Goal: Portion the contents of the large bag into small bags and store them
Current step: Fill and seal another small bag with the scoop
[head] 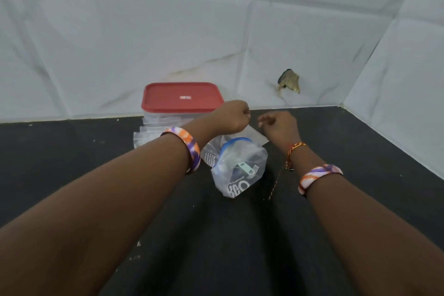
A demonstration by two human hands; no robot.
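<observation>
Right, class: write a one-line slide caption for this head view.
Both hands pinch a small clear bag above the large bag, near a red-lidded container.

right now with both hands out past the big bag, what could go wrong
The big bag stands open and slumped between the wrists; a forearm pulling back could tip it. The small bag under the hands is thin and clear, so it may be fumbled. The container is still lidded.

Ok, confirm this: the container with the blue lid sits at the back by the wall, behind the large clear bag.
Not quite: the container's lid is red, not blue, as the head view shows. The rest holds: the container sits at the back by the wall, behind the large clear bag.
</observation>
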